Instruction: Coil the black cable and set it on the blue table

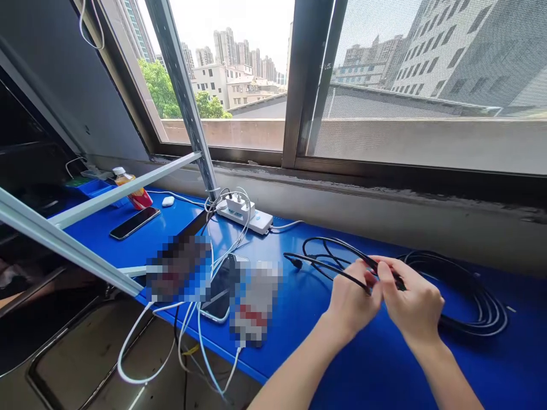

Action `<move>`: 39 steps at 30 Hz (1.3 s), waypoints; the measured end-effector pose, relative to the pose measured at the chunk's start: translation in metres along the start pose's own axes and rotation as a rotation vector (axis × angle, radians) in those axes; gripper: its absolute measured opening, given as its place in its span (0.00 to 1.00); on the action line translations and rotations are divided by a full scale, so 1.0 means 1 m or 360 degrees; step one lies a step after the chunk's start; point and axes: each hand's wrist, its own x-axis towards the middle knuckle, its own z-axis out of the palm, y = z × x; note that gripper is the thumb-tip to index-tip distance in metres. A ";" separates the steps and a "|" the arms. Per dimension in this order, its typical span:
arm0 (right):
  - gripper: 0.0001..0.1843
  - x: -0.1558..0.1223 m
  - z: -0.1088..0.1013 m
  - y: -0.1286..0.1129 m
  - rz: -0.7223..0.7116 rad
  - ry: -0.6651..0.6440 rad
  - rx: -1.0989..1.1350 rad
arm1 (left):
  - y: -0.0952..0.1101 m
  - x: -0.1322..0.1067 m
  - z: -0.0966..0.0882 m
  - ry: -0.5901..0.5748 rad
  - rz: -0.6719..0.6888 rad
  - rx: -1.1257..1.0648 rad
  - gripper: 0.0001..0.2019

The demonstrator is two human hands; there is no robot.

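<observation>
Right now both hands pinch a black cable (329, 265): left hand (352, 302), right hand (412, 304). Cable coil (470, 290) just behind right hand; power strip (245, 215) & phones well left on tabletop (299, 319).

A blue table (128, 242) runs under a wide window (239, 80). Daylight shows buildings (222, 80) and trees (160, 85) far outside.

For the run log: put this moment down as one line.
left hand: pinches black cable | right hand: grips same cable | cable: coiled on blue table | nearby: white power strip, phone
</observation>
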 end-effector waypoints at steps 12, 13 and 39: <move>0.29 0.002 0.010 -0.005 -0.0009 -0.0410 0.0638 | -0.006 0.008 -0.023 0.0476 -0.0103 -0.0247 0.12; 0.29 0.001 0.010 -0.006 0.0013 -0.0399 0.0683 | -0.008 0.008 -0.024 0.0500 -0.0087 -0.0240 0.13; 0.27 0.052 -0.069 -0.059 -0.0267 -0.0049 0.0935 | 0.072 0.047 -0.090 0.0784 0.0089 -0.0893 0.35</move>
